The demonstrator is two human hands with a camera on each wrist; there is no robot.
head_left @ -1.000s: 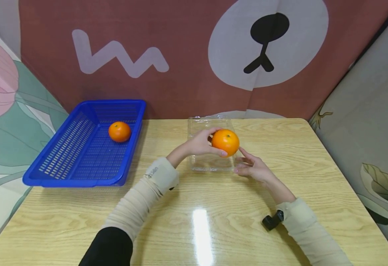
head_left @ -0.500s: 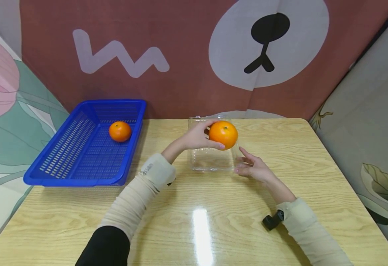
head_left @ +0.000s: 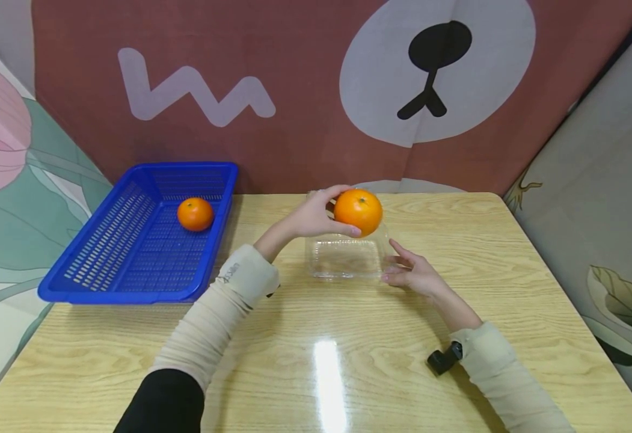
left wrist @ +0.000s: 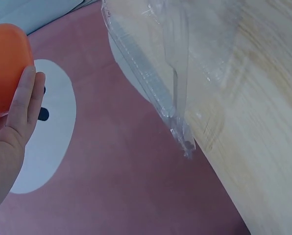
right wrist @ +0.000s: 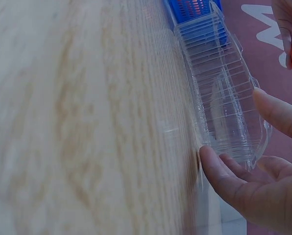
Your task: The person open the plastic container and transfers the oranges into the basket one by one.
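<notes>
My left hand (head_left: pixel 318 216) grips an orange (head_left: pixel 360 211) between thumb and fingers, up over the far part of a clear plastic container (head_left: pixel 345 258). In the left wrist view the orange (left wrist: pixel 6 71) is at the left edge, well apart from the container's rim. My right hand (head_left: pixel 415 273) is at the container's right side. Seen from the right wrist, its fingertips (right wrist: pixel 259 98) touch the end of the clear container (right wrist: pixel 219 93), spread from rim to base. The container stands on the table, and its far part is hidden behind the left hand and orange.
On the left stands a blue plastic basket (head_left: pixel 126 298) with another orange (head_left: pixel 195 214) in it. The wooden table (head_left: pixel 272 373) ends at the back against a brown cloth (head_left: pixel 294 156) with a printed animal face. Patterned cloths hang at both sides.
My left hand has risen and shifted back and slightly left, carrying the orange away from the container's right side. My right hand has stayed in place at the container.
</notes>
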